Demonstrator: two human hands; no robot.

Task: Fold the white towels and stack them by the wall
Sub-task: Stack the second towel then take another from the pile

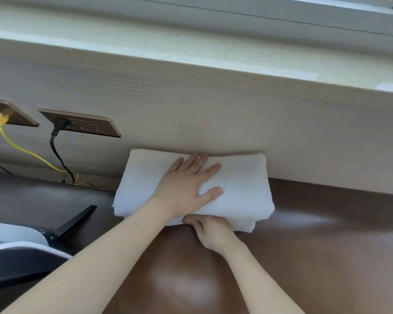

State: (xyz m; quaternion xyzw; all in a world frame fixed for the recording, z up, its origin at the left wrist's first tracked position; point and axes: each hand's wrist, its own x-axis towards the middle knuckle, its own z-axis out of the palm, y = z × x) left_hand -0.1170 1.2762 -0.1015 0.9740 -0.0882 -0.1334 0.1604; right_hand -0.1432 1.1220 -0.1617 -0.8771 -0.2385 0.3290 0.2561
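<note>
A person squares up a stack of folded white terry towels (241,184) on a glossy dark-brown wooden desk (315,257), its far edge touching the pale beige wall panel (236,114). The left hand (186,184) lies flat on top of the stack, fingers straight and spread, pressing down and grasping nothing. The right hand (210,233) sits at the near edge with fingers curled against the lower towel (245,226), which juts out a little beneath the upper one; whether those fingers pinch the cloth or only push on it cannot be told from this view. Both forearms reach in from below, the left crossing over the stack's near-left part and the right meeting the stack at the middle of its front edge. The cloth looks soft, light and thick, likely to sag or slip out of its folds if lifted by one corner, and the polished desk probably lets it slide with ease. A sound hold would be under the folded edges with a flat palm on top, or a push on the front edge. To the left, on the wall, a bronze socket plate (86,125) carries a black plug (59,124), with a yellow cable (21,148) nearby, well apart from the towels.
</note>
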